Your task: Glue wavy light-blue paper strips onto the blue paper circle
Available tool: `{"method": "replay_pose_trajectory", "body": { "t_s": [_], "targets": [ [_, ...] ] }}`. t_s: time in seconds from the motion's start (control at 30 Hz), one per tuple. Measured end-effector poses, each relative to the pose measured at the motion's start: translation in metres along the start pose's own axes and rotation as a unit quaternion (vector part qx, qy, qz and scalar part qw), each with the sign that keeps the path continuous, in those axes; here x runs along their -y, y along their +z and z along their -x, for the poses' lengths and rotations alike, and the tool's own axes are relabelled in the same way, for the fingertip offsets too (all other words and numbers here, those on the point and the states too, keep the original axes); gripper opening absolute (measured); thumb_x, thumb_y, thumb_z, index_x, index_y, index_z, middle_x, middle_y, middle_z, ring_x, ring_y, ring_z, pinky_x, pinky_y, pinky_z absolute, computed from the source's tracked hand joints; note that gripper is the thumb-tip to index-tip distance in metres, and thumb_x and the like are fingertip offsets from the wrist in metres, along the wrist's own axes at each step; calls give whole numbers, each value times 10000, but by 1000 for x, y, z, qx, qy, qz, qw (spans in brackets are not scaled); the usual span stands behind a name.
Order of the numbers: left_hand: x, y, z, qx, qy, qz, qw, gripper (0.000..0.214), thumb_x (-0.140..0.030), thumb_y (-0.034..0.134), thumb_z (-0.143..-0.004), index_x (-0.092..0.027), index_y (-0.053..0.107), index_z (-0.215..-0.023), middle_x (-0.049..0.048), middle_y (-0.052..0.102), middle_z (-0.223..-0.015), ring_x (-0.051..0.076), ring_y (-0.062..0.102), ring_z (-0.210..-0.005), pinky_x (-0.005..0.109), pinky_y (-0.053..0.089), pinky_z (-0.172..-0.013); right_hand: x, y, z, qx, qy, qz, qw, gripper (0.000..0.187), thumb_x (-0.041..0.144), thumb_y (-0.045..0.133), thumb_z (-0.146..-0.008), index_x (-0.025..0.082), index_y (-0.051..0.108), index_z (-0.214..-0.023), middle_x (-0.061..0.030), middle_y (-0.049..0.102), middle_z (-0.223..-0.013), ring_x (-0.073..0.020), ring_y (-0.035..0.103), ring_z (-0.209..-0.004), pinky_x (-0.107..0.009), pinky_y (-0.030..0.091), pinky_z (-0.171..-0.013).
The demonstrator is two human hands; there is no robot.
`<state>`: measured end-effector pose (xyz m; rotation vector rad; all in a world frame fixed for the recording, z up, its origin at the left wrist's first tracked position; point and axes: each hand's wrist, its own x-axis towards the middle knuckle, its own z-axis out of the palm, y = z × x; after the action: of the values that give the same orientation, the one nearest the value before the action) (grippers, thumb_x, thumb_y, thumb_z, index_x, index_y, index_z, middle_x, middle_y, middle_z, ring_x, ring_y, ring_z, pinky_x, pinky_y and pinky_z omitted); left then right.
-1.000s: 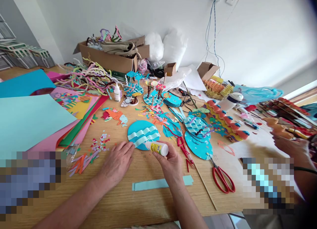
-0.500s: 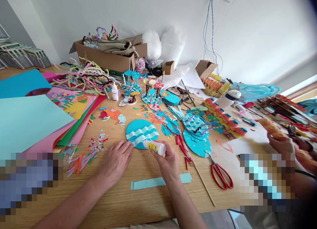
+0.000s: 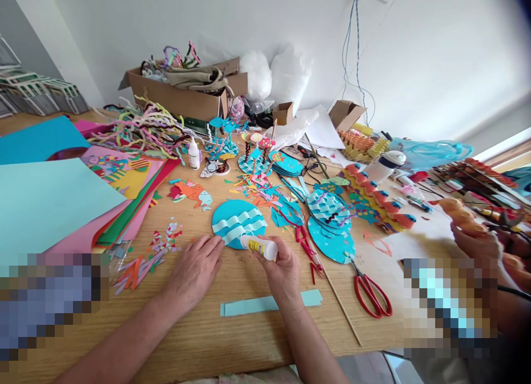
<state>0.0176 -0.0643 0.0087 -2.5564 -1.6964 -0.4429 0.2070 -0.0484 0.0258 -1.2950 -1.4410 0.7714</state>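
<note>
1. White plastic glue bottle [image 3: 262,247] is pinched in the right hand [image 3: 286,269], its grip closed between thumb and fingers, the bottle tipped over with its nozzle end toward the disc
2. Left hand [image 3: 198,262] lies palm down, fingers close together, tips at the near left edge of the disc by the end of a wavy strip; the thumb is hidden, so I cannot tell whether that grip pinches anything
3. Blue disc [image 3: 232,208] lies flat on the worktop [image 3: 232,342] just ahead of both hands, pale wavy strips [image 3: 237,219] running across it; the bottle hides part of its near side
4. Gluing looks like the step in hand, with the nozzle end over the disc near the lowest strip; whether glue is flowing is too small to tell
5. As I judge it, the next move calls for a gentle squeeze, nozzle low, the left fingers steadying the disc and clear of wet glue
6. Flat pale strips [image 3: 244,307] lie nearer the body, partly behind the right wrist
7. Rightward come a wooden stick [image 3: 340,302], red-handled scissors [image 3: 362,277] and stacked blue discs [image 3: 332,243]
8. Paper scraps [image 3: 164,240] lie to the left, coloured sheets [image 3: 53,190] beyond them
9. At far right, another person's hand [image 3: 477,243] holds a bumpy orange piece [image 3: 464,218]
</note>
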Motion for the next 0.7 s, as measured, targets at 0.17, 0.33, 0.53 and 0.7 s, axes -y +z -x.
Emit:
{"method": "replay_pose_trajectory", "body": {
  "t_s": [0.17,0.33,0.53,0.7],
  "targets": [
    [-1,-1,0,10,-1,-8,1000,331,-153,439,-848,-176,557,-1156,73,582,-1211,248,505,-1069,400,435,-840,2,0,0,3,-17,14,1000,149,277,692,-687,206,647,-810,-19,669,-799,-192,605,-733,-299,462,-667],
    [0,0,0,-5,3,0,1000,328,-150,446,-842,-172,559,-1148,80,586,-1198,247,509,-1057,392,441,-820,5,0,-1,7,-74,62,995,88,242,662,-721,222,633,-802,-14,675,-797,-183,609,-727,-292,467,-659],
    [-1,-1,0,-3,1,-4,1000,335,-143,439,-845,-165,547,-1161,77,582,-1205,248,499,-1068,395,428,-848,20,-1,-2,51,-197,119,972,145,134,536,-774,239,618,-831,-37,679,-823,-185,608,-761,-312,476,-674],
    [-1,1,0,4,-8,-7,1000,337,-140,459,-834,-179,550,-1157,75,583,-1207,251,503,-1079,402,423,-859,23,-1,-3,103,-269,150,946,296,24,449,-733,231,616,-863,-43,685,-828,-190,608,-774,-324,478,-682]
  ]
}}
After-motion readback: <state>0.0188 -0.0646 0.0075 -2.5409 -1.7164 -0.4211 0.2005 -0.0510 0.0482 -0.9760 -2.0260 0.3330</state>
